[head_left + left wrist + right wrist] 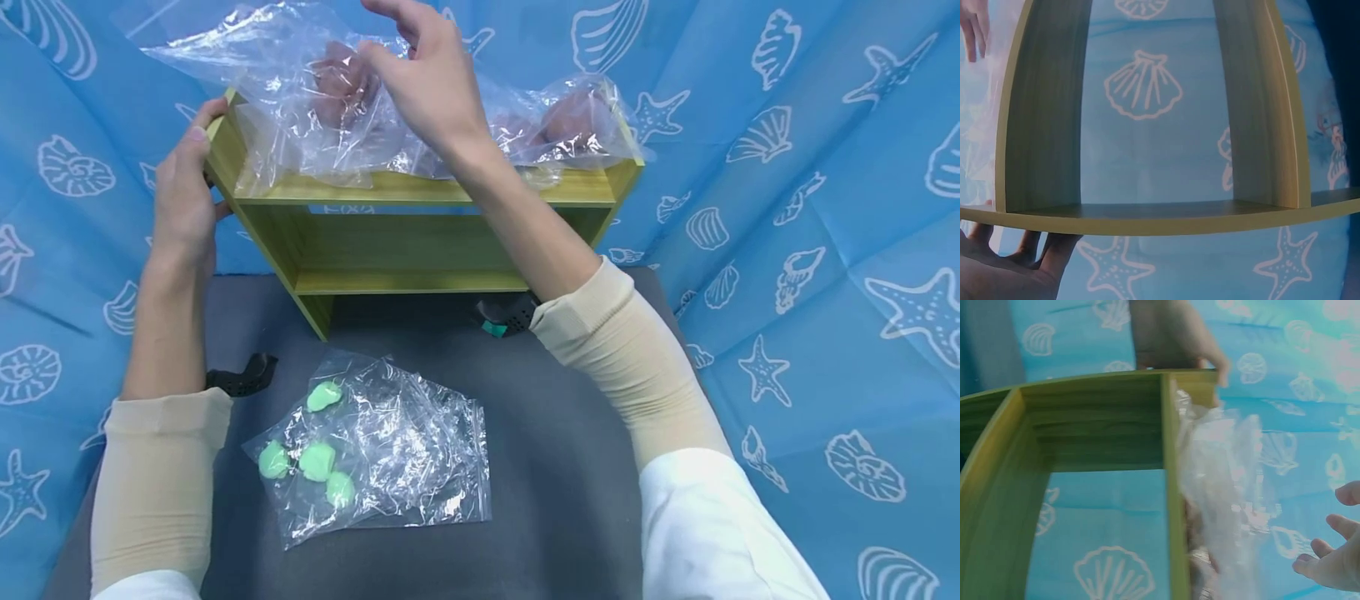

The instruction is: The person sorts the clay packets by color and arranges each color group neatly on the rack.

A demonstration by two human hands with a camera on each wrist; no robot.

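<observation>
My left hand point(183, 183) grips the left side panel of a small wooden shelf point(420, 202), fingers bent over its upper end. In the left wrist view, the fingers point(1029, 244) reach up against the panel's outer face. A clear plastic bag point(292, 125) with reddish-brown lumps lies along the shelf's top level. More brown lumps in clear plastic point(570, 125) sit at its right end. Above the bag is my right hand point(431, 71), which holds nothing. The right wrist view shows its fingers point(1322, 547) loosely spread, apart from the plastic.
A clear zip bag point(420, 450) with several pale green lumps lies flat on the dark grey table point(555, 467), in front of the shelf. Black wrist-camera mounts point(243, 377) show at the forearms. A blue seashell-print curtain point(795, 208) hangs behind and at both sides.
</observation>
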